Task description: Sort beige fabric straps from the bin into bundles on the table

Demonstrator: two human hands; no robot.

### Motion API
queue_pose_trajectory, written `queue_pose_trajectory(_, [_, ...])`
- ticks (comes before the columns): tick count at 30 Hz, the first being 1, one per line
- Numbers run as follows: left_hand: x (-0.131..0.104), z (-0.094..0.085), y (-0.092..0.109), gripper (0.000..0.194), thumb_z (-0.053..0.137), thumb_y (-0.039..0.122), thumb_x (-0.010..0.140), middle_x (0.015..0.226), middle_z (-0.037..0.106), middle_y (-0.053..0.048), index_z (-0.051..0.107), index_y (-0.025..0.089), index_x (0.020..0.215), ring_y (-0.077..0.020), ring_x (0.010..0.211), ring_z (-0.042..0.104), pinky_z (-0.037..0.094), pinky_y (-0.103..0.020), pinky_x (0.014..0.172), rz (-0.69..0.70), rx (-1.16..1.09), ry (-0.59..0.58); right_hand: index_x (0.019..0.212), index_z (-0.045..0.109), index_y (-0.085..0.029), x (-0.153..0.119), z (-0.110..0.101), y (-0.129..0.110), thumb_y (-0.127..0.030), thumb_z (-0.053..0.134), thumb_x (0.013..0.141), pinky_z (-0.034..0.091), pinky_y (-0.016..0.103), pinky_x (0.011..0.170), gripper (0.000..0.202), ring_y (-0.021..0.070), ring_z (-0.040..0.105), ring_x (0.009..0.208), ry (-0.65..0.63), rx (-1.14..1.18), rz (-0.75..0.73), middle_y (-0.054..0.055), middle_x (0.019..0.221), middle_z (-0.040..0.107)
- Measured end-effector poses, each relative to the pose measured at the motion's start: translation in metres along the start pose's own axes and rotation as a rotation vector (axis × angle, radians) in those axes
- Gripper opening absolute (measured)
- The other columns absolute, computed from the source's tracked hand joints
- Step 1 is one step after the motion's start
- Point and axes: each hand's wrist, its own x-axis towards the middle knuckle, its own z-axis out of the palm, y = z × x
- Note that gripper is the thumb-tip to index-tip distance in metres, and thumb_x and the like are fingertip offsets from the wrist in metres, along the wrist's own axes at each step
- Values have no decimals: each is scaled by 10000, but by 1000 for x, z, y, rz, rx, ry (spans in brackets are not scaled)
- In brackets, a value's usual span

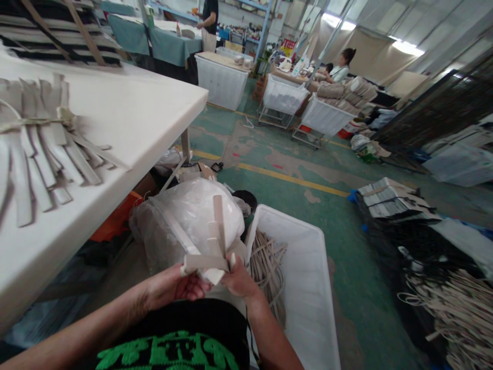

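Several beige strips [210, 262], which look like fabric or webbing, fan out between my hands in front of my body. My right hand [241, 277] is closed round the point where they cross, its thumb on top. One strip sticks up from there and another runs left. At that left strip's end is my left hand [188, 285], palm up with curled fingers, its thumb side against the strip. Just right of my right hand, a white plastic bin [304, 277] holds a heap of long beige strips [267, 262].
A white table [154, 97] on the left bears a tied bundle of strips [42, 139]. Below its edge sits a clear plastic bag [185, 216]. More strips [458, 308] lie on the floor at right. Two people work farther back, near white wheeled bins [285, 95].
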Motion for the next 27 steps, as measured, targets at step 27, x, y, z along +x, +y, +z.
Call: queue_pose_trajectory(27, [35,17,14,463,655,540,847,1148,710,-106,657,200,1161,-243,870,694,566,-350,763,661,382,376,626,596,-163,31,-2,-11,-484,664,781,276,197,378,363,78,421,372,381,51,-14,-24,444,536])
